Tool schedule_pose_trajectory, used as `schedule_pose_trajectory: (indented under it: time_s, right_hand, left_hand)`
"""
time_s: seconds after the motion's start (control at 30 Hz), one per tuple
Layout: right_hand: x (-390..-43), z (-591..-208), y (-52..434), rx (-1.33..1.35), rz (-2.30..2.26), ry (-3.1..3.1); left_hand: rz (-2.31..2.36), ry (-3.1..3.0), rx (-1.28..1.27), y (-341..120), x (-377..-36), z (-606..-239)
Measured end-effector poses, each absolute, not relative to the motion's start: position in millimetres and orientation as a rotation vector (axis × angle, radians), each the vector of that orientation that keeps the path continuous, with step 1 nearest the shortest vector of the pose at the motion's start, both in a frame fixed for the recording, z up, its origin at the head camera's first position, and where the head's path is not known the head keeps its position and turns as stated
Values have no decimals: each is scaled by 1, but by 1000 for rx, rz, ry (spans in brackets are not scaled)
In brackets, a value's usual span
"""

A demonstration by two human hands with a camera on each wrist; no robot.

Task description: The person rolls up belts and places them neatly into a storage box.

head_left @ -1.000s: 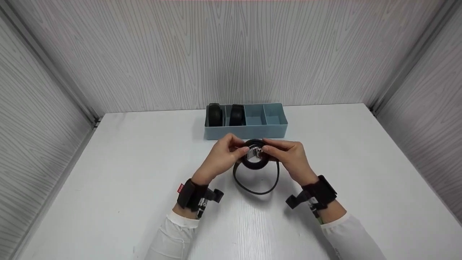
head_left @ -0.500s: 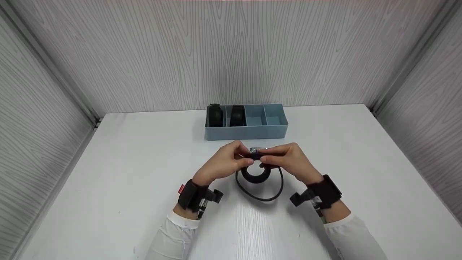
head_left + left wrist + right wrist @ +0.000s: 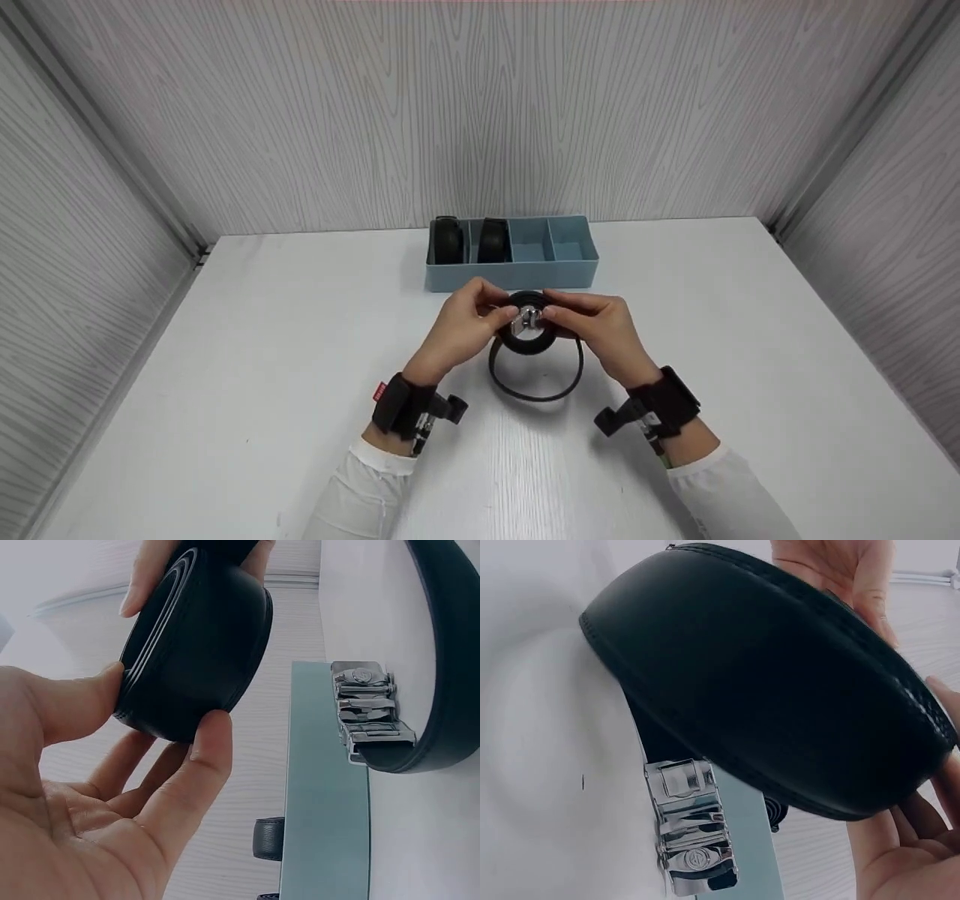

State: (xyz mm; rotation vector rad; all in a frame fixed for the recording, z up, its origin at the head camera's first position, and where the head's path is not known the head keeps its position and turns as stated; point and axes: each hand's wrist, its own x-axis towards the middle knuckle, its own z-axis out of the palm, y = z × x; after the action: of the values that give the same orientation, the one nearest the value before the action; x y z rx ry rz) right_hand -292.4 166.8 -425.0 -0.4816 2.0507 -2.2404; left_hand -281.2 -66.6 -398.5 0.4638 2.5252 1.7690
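Note:
A black leather belt (image 3: 528, 347) is partly rolled into a coil, held between my two hands just in front of the blue box. My left hand (image 3: 459, 328) pinches the coil's left side between thumb and fingers; the left wrist view shows the layered belt coil (image 3: 202, 652) there. My right hand (image 3: 604, 330) grips the opposite side. An unrolled loop of the belt hangs below the coil. Its silver buckle (image 3: 371, 716) dangles at the loop's end and shows through the coil's opening in the head view. In the right wrist view, the belt strap (image 3: 757, 682) covers much of the scene.
A pale blue box (image 3: 510, 277) with compartments stands behind the hands. Its two left compartments hold a rolled black belt (image 3: 448, 241) and another rolled belt (image 3: 493, 241). White wood-grain walls (image 3: 480, 112) enclose the white table (image 3: 247, 360) at the back and sides.
Half a second ago both hands were nearer the body and the buckle showed beyond the coil. They have since moved back toward the box, and the buckle again appears inside the coil's opening.

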Motion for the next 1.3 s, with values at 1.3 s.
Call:
schedule_pose_trajectory:
  time_s: [1.3]
  right_hand:
    - [-292,-423,170,-492,-2160,2090]
  left_hand:
    - [1664,2475,509,-68,-280,-397]
